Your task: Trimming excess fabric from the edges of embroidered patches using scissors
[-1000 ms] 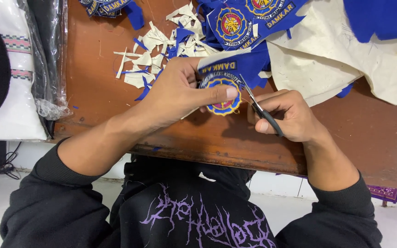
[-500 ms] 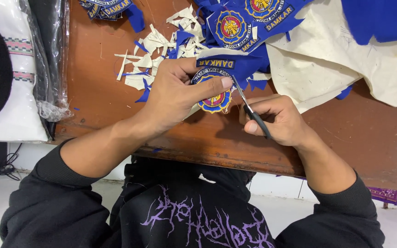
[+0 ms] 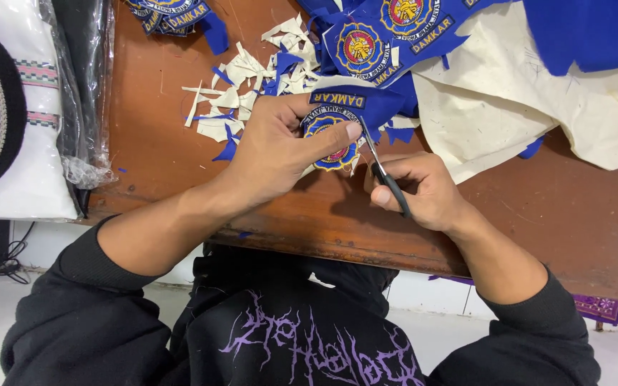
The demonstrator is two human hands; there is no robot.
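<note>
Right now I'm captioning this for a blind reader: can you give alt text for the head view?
A person's left hand holds a round embroidered patch on a wooden table while the right hand trims its edge with small scissors. White and blue offcuts and more patches lie behind.

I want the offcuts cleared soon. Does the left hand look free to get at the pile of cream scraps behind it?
Probably not yet: the left hand pinches the round patch; the scraps lie just beyond, unobstructed.
</note>
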